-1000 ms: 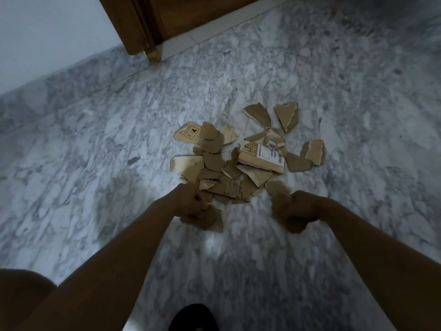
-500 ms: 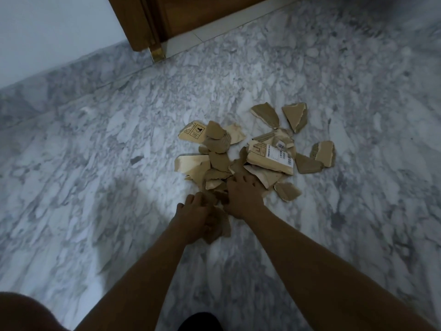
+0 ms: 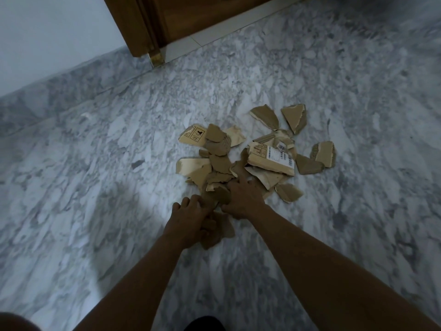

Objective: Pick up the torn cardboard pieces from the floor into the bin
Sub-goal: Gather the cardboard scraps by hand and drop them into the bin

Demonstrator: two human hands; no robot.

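Several torn brown cardboard pieces [image 3: 253, 154] lie heaped on the grey marble floor [image 3: 95, 187]. The largest piece [image 3: 272, 160] bears a white barcode label. My left hand [image 3: 191, 218] is closed around a few brown scraps [image 3: 224, 229] just in front of the heap. My right hand [image 3: 243, 194] rests palm down on the near edge of the heap, fingers spread over the pieces there. Whether it grips any piece is hidden under the palm. No bin is in view.
A wooden door and frame [image 3: 152, 27] with a brass foot [image 3: 156, 59] stand at the top, next to a pale wall [image 3: 47, 37]. A dark shoe tip [image 3: 205, 324] shows at the bottom edge.
My right hand swung from the right side of the heap to its near edge, beside my left hand. My left hand kept hold of its scraps.
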